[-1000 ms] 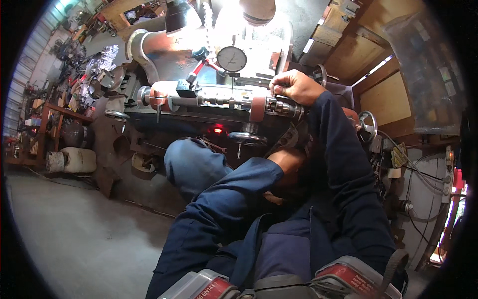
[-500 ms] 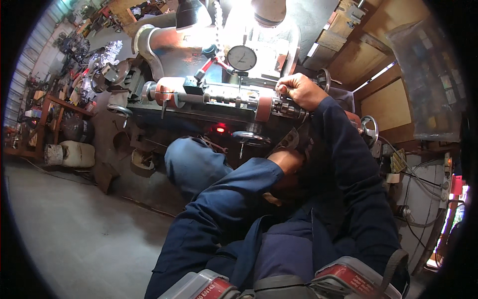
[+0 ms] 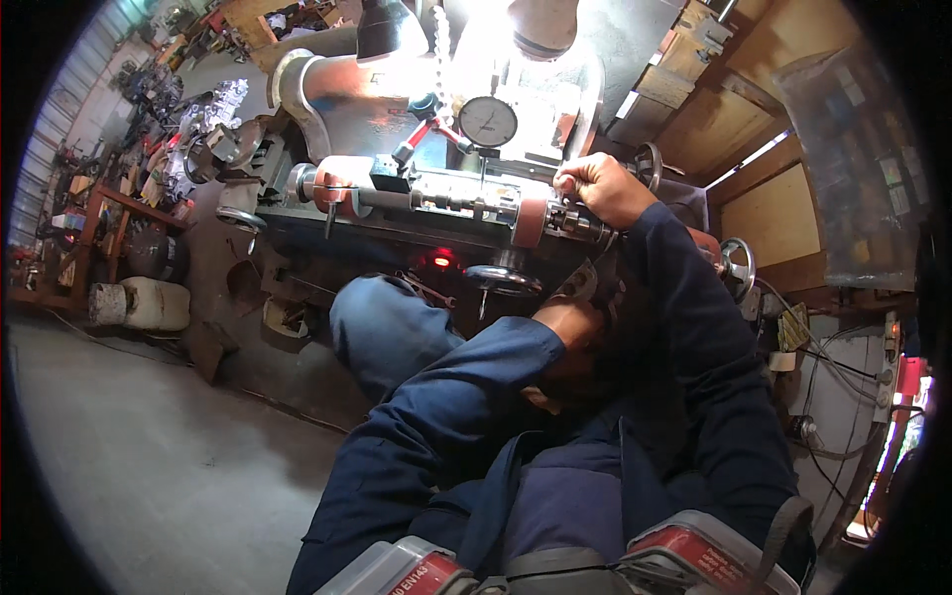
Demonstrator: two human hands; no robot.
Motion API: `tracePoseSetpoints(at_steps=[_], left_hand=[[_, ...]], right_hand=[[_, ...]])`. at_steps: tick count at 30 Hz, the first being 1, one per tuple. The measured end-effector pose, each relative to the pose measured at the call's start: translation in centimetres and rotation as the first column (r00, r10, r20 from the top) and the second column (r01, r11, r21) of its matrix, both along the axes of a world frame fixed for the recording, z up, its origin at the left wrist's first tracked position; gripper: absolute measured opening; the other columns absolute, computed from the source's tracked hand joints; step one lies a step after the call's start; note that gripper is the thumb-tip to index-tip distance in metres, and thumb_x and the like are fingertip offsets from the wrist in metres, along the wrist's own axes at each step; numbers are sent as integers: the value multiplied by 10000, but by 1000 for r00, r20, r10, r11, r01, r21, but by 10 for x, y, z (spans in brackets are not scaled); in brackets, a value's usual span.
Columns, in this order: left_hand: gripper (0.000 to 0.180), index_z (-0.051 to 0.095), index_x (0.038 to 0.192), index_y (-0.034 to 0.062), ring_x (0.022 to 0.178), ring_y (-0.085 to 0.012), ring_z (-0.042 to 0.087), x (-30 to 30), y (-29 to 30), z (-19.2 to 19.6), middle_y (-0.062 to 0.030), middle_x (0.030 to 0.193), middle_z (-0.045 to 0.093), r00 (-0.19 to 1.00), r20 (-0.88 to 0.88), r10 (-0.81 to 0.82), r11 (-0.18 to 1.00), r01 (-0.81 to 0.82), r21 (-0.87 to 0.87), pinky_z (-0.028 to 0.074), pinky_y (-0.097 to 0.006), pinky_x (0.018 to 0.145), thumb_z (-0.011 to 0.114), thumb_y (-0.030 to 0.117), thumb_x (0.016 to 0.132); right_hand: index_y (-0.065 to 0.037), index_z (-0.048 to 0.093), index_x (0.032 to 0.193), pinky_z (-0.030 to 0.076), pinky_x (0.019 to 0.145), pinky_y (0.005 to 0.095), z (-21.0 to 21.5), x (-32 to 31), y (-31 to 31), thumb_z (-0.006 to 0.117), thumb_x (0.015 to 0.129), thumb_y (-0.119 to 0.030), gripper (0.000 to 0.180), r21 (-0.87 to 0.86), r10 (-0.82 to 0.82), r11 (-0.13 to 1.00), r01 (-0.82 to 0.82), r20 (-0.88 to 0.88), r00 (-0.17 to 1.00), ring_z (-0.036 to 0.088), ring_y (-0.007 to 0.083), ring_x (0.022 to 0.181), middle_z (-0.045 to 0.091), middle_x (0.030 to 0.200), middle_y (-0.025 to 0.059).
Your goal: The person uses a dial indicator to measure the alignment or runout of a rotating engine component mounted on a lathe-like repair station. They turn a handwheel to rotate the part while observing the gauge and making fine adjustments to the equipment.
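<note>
At the upper centre of the frame, the right hand is closed in a fist over a small lever or knob, too small to be identified, at the right end of the long grey machine assembly with its red collar, just below the dial gauge; should the grip slip there, the knuckles could be knocked against the handwheel beneath or the gauge jolted. The left hand is sunk in shadow at mid-frame under the machine, so its opening and hold cannot be told, and glare washes out the machine's top.
</note>
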State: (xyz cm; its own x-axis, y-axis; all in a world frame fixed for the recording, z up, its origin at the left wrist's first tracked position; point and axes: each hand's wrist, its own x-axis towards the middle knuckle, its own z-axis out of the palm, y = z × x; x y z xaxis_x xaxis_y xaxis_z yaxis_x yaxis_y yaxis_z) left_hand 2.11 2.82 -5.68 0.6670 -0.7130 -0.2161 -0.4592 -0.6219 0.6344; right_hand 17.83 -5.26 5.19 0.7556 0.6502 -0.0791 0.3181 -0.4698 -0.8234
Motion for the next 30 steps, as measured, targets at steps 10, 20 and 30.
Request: tracePoseSetpoints(at_steps=[10,20,30], left_hand=[[220,723,931,98,933,-333,663,9,-10,-6,-183,987,679,997,-82,-17,997,22,68,522,-419,809,644,230,773],[218,715,931,62,910,-327,672,3,-7,8,-194,966,681,1000,11,23,994,-24,109,529,-415,784,619,196,788],[238,671,967,44,909,-310,673,7,-4,7,-154,933,692,1000,5,-14,982,13,187,538,-417,758,664,174,768]], right_hand=[[10,604,898,450,746,268,19,-14,-2,531,934,-65,111,325,-58,941,98,-129,990,545,96,792,617,804,43],[-29,617,1153,471,870,324,86,-99,-183,650,872,-149,307,99,-622,635,766,654,431,632,236,1011,644,1096,163],[-8,639,1072,447,895,303,-38,-114,-286,592,809,-6,267,12,-639,747,665,289,713,579,155,1033,664,1044,102]])
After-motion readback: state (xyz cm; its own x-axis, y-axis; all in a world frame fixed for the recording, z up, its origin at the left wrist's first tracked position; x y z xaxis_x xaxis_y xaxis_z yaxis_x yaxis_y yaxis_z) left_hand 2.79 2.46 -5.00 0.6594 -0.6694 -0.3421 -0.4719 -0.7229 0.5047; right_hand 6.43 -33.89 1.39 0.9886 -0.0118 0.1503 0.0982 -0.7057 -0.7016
